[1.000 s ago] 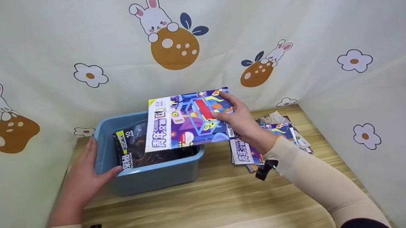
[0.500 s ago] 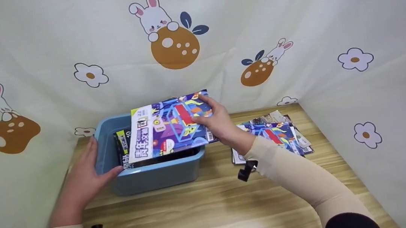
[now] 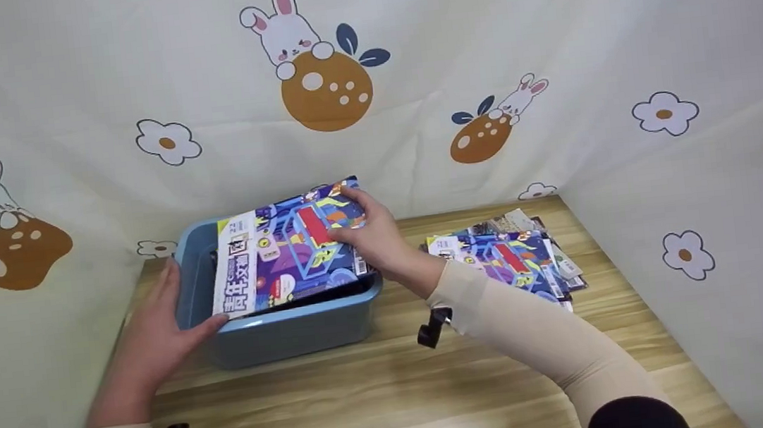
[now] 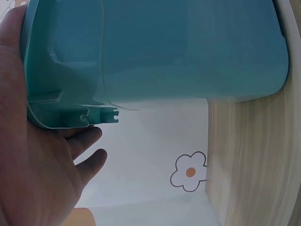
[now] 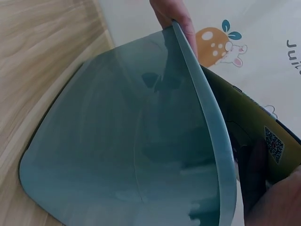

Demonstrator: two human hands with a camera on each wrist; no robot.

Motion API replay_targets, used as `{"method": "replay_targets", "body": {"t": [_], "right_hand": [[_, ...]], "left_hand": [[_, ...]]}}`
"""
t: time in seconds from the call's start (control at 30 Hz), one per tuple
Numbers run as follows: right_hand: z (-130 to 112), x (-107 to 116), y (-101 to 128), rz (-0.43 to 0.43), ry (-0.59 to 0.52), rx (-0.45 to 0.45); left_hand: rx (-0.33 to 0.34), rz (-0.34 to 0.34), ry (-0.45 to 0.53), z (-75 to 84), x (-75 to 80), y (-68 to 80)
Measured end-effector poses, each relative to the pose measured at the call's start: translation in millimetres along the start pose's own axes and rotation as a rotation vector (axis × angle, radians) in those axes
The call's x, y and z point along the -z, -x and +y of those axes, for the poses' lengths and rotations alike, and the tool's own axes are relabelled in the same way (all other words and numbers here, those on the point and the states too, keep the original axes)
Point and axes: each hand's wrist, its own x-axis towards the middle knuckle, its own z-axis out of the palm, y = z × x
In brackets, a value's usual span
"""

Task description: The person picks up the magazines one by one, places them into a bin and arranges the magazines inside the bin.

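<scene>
A blue plastic bin (image 3: pixel 295 333) stands on the wooden table (image 3: pixel 387 398). My right hand (image 3: pixel 370 236) grips a colourful magazine (image 3: pixel 279 253) by its right edge and holds it tilted over the bin's opening. A dark magazine lies inside the bin, mostly hidden under it. My left hand (image 3: pixel 162 322) holds the bin's left rim, thumb on the front wall. In the left wrist view the left hand (image 4: pixel 33 160) lies against the bin's rim (image 4: pixel 70 115). The right wrist view shows the bin wall (image 5: pixel 127 155) and the magazine's back cover (image 5: pixel 254 136).
A loose stack of similar magazines (image 3: pixel 507 257) lies on the table to the right of the bin. Patterned cloth (image 3: pixel 340 91) walls in the table at the back and both sides. Bare wood lies in front of the bin.
My right hand has carried the magazine leftward and down, from beside the stack to over the bin's opening. The left hand has stayed on the bin's rim.
</scene>
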Motion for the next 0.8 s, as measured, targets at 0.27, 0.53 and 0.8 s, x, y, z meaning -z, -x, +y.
{"method": "replay_targets", "body": {"t": [0.27,0.53,0.8], "right_hand": [[5,-23,2,0.009,0.057,-0.008],[5,-34,5,-0.003,0.077,-0.016],[2,-36,2,0.02,0.103,-0.029]], "left_hand": [[0.015,-0.007,-0.012,-5.5,-0.9,5.8],[0.022,-0.006,-0.01,-7.0,-1.8,8.9],[0.0,0.019,0.011,0.7,-1.3,2.5]]}}
